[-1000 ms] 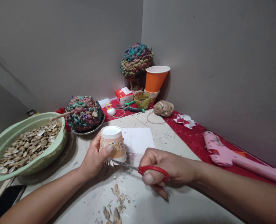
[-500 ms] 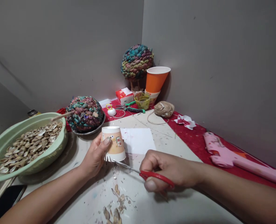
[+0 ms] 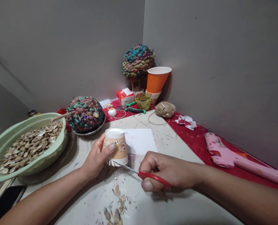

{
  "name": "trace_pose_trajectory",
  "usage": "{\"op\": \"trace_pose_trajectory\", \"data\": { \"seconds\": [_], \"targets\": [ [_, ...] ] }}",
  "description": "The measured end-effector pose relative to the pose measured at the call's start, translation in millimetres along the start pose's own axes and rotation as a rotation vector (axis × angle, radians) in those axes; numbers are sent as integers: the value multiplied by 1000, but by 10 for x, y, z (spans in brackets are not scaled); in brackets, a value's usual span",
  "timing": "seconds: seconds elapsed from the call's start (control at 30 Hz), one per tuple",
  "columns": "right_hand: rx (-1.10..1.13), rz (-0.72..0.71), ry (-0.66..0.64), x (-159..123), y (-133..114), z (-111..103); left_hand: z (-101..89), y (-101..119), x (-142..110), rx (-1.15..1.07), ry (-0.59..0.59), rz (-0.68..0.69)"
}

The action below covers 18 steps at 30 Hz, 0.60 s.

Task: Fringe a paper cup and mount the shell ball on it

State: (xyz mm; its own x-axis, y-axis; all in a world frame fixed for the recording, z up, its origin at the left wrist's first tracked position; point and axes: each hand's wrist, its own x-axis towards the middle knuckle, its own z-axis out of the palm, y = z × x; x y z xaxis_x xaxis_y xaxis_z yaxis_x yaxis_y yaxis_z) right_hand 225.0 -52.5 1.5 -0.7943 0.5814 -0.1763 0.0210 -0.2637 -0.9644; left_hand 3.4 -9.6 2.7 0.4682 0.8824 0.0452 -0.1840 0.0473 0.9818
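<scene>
Paper cup: one, tan band with printed pictures, white at both ends; upside down, lower edge cut into a fringe at the near left. Located over the middle of the desk, just in front of a white sheet. Contact with the desk: cannot tell.

Left grip: clasped around the left side of the cup, thumb across the printed front.

Scissors: one pair, red-handled, metal blades directed left, tips at the cup's lower edge beside the fringe.

Right grip: curled around the scissor handles, thumb foremost.

Loose shell fragments: scattered on the desk, in front of the cup.

Green colander: far left, holding many brown shells.

Multicoloured ball: resting in a metal dish, behind the left grip.

Second multicoloured ball: raised on thin legs in the back corner, next to an orange cup.

Twine ball: right of the green-handled pliers.

Stained crumpled tissue: on red covering, behind the right forearm.

Pink glue gun: on its side, far right.
</scene>
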Motion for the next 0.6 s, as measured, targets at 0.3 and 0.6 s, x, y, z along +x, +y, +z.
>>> {"op": "trace_pose_trajectory", "data": {
  "seconds": [0.3, 0.6],
  "targets": [
    [91, 46, 27, 8, 55, -29, 0, -16, 4, 59, -14, 5],
    [192, 67, -5, 27, 86, -43, -12, -18, -20, 42, -49, -8]
  ]
}}
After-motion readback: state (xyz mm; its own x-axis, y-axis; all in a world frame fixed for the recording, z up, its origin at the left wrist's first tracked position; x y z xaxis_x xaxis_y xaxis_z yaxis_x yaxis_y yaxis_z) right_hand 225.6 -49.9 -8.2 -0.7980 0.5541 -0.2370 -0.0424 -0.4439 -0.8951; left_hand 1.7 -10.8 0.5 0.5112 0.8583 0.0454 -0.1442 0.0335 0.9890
